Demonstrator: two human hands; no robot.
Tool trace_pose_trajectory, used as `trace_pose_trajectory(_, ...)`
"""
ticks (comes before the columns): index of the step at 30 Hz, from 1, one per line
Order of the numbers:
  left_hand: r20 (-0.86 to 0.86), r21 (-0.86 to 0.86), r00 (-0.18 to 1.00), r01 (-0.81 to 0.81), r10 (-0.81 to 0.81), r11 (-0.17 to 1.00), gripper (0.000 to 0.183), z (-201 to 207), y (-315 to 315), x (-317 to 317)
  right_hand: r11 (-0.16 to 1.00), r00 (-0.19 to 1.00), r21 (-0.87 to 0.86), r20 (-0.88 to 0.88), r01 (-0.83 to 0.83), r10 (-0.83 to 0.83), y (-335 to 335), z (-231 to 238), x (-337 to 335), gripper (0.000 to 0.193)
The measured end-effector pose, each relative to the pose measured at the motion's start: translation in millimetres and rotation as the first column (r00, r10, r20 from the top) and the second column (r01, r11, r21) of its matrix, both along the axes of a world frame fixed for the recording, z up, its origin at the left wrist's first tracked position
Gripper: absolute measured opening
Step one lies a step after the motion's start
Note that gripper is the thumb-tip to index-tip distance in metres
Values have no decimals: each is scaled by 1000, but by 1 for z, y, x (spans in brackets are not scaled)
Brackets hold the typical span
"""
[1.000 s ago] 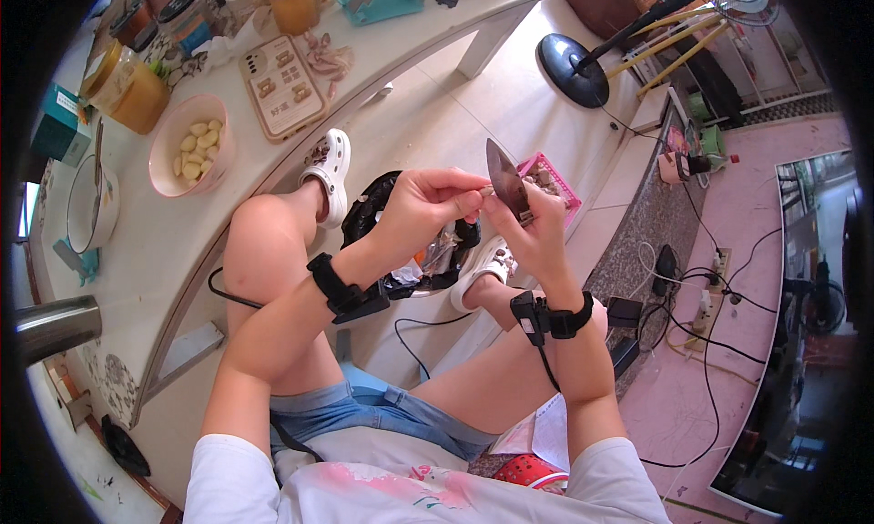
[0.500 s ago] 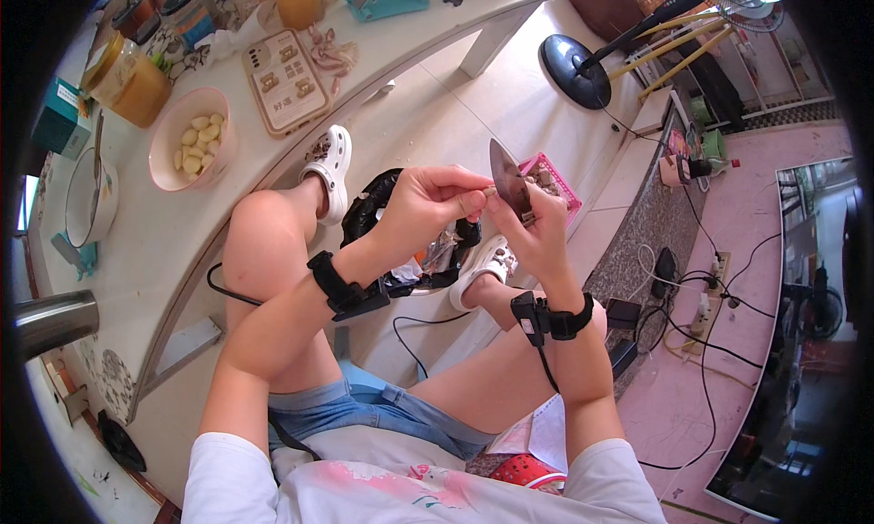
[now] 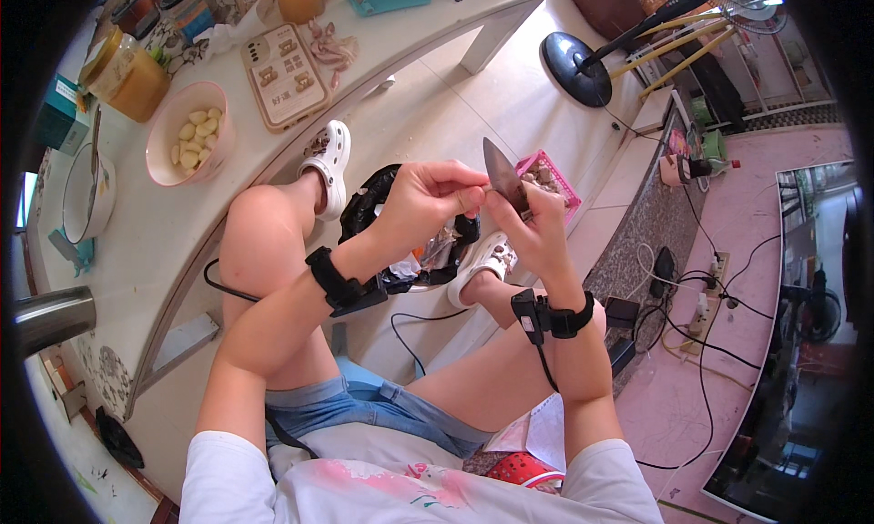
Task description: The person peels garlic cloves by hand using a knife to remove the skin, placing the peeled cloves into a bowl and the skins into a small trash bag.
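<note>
at left, a pink bowl [image 3: 187, 96] has pale cloves [image 3: 196, 140] inside. the left hand [image 3: 426, 201] pinches a small piece [image 3: 486, 189], mostly hidden, its kind i cannot tell. just beside it is the knife [image 3: 503, 171], which the right hand [image 3: 537, 233] grips, near a pink basket [image 3: 574, 199].

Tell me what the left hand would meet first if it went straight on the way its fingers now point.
The left hand would probably first meet the knife or the right hand holding it; both appear just ahead, and depth leaves their order unclear.
</note>
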State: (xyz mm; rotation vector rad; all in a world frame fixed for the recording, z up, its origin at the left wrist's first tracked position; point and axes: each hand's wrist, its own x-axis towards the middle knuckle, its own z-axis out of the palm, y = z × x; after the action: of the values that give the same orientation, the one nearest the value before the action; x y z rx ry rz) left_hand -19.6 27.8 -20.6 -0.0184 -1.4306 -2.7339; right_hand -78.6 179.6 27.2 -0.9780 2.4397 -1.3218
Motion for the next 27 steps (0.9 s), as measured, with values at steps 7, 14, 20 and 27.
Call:
trace_pose_trajectory(7,7,-22,1000,-16,16,1000,8,0,1,0,997,999,-69,-34,17,-19,2,-12,-2,18)
trace_pose_trajectory(14,77,-2,997,-1,1,1000,7,4,0,1,992,918,-101,396,81,-34,1,-11,1,29)
trace_pose_trajectory(20,112,198,986,97,-121,975,12,-8,-3,2,995,922,-84,387,45,-9,-4,-6,4,30)
trace_pose_trajectory(27,122,306,972,153,-199,940,17,0,-4,2,997,938,-71,348,28,-2,-1,-11,2,28)
